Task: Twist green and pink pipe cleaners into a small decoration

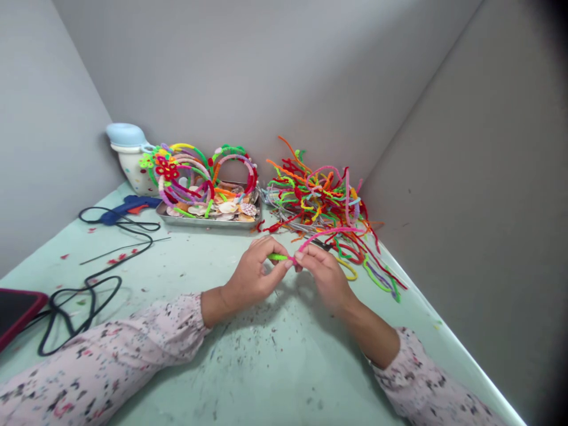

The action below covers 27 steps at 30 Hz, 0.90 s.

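Observation:
My left hand (258,273) pinches a short green pipe cleaner (278,257) between thumb and fingers. Against it, my right hand (326,273) grips a pink pipe cleaner (326,231), whose long free end curves up and to the right. Green and pink meet between my two thumbs, where the fingertips partly cover the join. Both hands are above the middle of the table. Just beyond my right hand lies a tangled heap of coloured pipe cleaners (310,192), with loose strands trailing toward the table's right edge.
A metal tray (208,223) of seashells bears several pipe-cleaner hoops (186,171). Left of it are a blue glue gun (128,207), its black cord (91,284) and a white bottle with a blue lid (128,148). A red-edged device (20,316) sits at far left. Grey walls enclose the table (284,367).

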Available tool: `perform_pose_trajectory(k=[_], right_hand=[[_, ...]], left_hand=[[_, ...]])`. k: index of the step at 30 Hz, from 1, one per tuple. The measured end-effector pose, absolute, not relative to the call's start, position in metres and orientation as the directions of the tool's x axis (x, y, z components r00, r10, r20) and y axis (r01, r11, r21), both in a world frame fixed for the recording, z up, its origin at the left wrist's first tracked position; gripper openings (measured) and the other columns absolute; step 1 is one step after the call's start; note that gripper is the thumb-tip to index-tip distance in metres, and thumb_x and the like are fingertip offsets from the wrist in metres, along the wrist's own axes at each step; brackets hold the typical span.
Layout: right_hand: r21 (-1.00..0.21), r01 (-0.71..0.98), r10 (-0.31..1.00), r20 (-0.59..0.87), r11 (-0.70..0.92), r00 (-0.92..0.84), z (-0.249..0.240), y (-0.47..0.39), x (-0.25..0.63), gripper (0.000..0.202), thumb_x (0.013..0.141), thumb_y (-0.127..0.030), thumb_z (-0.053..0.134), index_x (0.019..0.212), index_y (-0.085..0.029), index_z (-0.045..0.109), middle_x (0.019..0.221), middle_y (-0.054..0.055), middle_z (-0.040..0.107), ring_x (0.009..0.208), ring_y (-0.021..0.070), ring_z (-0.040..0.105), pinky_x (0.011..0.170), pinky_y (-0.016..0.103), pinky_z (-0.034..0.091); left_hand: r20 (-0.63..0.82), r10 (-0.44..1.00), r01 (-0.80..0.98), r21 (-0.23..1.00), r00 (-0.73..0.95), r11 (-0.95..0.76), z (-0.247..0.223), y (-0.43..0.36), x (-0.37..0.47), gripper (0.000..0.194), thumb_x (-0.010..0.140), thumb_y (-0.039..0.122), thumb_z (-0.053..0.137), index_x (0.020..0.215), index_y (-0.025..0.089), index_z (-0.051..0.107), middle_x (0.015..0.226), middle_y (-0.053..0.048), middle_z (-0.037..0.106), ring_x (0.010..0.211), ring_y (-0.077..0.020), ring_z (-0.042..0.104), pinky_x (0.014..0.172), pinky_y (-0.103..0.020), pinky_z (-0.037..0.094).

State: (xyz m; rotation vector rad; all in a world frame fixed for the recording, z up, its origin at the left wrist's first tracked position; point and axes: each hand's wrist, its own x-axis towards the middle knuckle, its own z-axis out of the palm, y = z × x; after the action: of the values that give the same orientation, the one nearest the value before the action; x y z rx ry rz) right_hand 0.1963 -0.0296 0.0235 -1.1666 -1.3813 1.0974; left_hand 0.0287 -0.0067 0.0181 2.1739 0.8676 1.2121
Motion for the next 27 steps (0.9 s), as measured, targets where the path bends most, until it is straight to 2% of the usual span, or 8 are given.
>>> perform_pose_trajectory(k=[5,18,27], right_hand=[[-0.987,0.051,0.987,0.148,0.151,-0.066,0.0193,-0.0290,0.1981,0.022,0.083,-0.038,0.055,0.071,-0.020,0.059,0.069,-0.001,0.057,0.072,0.0160,0.052,0.073,0.030,0.039],[-0.972,0.180,0.982,0.128,0.153,-0.140,0.0252,-0.0284,0.1974,0.027,0.085,-0.035,0.050,0.061,-0.020,0.050,0.062,-0.003,0.048,0.065,0.0140,0.043,0.067,0.029,0.033],[-0.971,0.208,0.982,0.085,0.119,-0.166,0.0256,-0.0275,0.1976,0.027,0.084,-0.035,0.049,0.061,-0.021,0.053,0.060,-0.003,0.045,0.062,0.0137,0.041,0.062,0.028,0.031]], left_hand=[[0.558,0.734,0.288,0.683,0.388,-0.671,0.0176,-0.0066,0.0293,0.011,0.087,0.027,0.054,0.081,0.018,0.056,0.078,-0.002,0.059,0.077,-0.0159,0.053,0.074,-0.030,0.041],[0.566,0.720,0.295,0.665,0.402,-0.687,0.0152,-0.0077,0.0288,0.011,0.084,0.028,0.057,0.081,0.017,0.056,0.076,-0.001,0.057,0.075,-0.0158,0.052,0.074,-0.031,0.041],[0.572,0.721,0.324,0.647,0.392,-0.690,0.0133,-0.0069,0.0303,0.013,0.083,0.029,0.059,0.079,0.018,0.053,0.074,-0.001,0.056,0.073,-0.0154,0.051,0.071,-0.030,0.041]])
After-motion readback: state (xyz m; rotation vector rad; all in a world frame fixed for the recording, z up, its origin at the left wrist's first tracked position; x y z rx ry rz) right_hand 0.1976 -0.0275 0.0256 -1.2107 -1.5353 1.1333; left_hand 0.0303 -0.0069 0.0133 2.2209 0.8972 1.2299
